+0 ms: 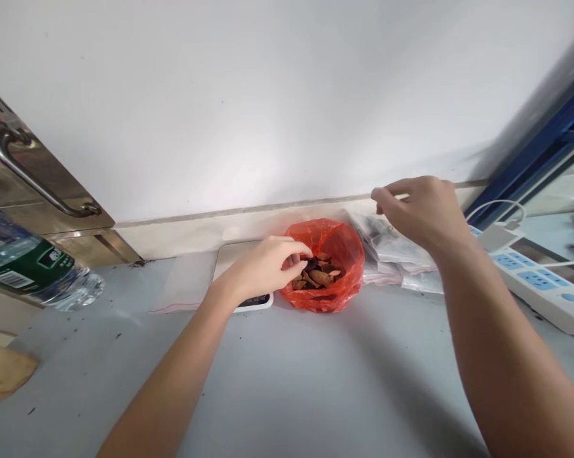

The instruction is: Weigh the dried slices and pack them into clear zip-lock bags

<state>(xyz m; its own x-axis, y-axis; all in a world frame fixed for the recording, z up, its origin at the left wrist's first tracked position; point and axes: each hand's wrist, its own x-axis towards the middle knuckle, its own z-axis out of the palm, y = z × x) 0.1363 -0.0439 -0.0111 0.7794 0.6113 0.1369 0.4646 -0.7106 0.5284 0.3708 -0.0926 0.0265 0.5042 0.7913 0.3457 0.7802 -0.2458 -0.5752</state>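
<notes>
While a white wall (267, 95) backs the grey tabletop (287, 381), left hand (267, 270) and right hand (423, 210) show grips I cannot tell.

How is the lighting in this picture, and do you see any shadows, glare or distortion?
Head view: soft, diffuse light; a blurred-edged shadow on the grey table; shiny highlights on the red bag and metal handle. Also head view: the bottle leans strongly at the left edge, perhaps wide-angle distortion.

Grey tabletop (287, 381), red bag (325, 301), scale (228, 256), clear packets (403, 253), power strip (546, 289)
</notes>
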